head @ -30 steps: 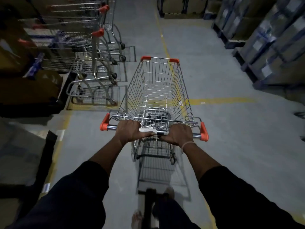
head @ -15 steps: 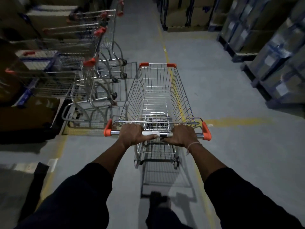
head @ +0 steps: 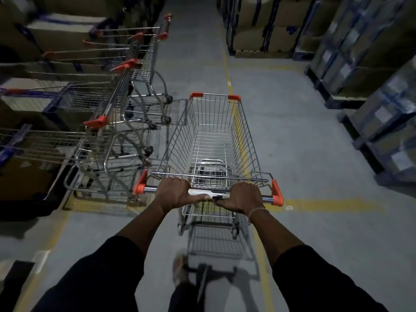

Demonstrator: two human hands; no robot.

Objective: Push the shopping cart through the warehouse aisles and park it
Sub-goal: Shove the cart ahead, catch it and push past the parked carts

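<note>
An empty wire shopping cart [head: 211, 136] with orange corner caps stands straight ahead of me on the grey concrete floor. Its chrome handle bar [head: 266, 198] runs across the middle of the view. My left hand [head: 174, 193] grips the bar left of centre. My right hand [head: 242, 197] grips it right of centre, a thin band on the wrist. The cart points down the aisle, over a yellow floor line [head: 227, 70].
Several parked carts [head: 126, 113] stand nested in a row close on the left, the nearest almost beside my cart. Stacked cartons [head: 45, 41] line the left; wrapped pallets [head: 369, 64] line the right. A yellow cross line [head: 326, 203] marks the floor on the right.
The cart and I have rolled forward down the aisle; the parked carts on the left have come nearer and now lie alongside. Both hands keep the same grip.
</note>
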